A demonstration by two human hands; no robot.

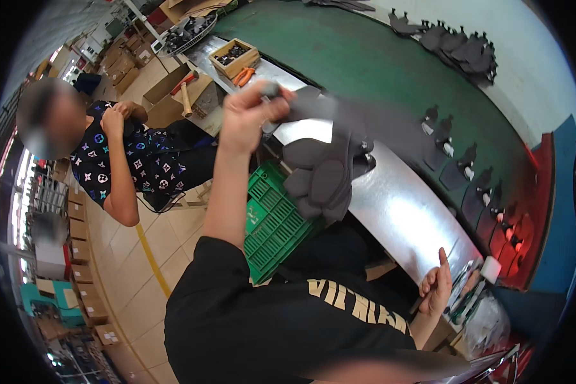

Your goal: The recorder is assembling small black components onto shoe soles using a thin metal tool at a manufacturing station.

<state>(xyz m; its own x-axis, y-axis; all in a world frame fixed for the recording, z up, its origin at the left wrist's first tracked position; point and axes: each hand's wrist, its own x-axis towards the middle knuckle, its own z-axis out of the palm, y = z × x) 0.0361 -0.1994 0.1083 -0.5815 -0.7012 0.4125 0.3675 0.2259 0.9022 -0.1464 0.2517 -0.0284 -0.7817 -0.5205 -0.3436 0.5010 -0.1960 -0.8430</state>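
My left hand (251, 115) is raised over the metal ledge, its fingers closed on a dark grey flat piece (310, 107) with a dark rounded end. Motion smears the piece, so its exact kind is unclear. Beneath it, a stack of dark grey padded pieces (326, 176) overhangs the ledge. My right hand (435, 288) is low at the right, by the ledge's near end. Its index finger is stretched out and the other fingers curl loosely, with nothing visible in them.
A green belt (339, 51) runs beyond the metal ledge (403, 214), carrying dark pieces (457, 169) toward a red-lit opening (515, 240). Left stand a green crate (278, 217), a wooden box (235, 56), orange-handled pliers (244, 77), a hammer (185, 96) and a co-worker (141, 153).
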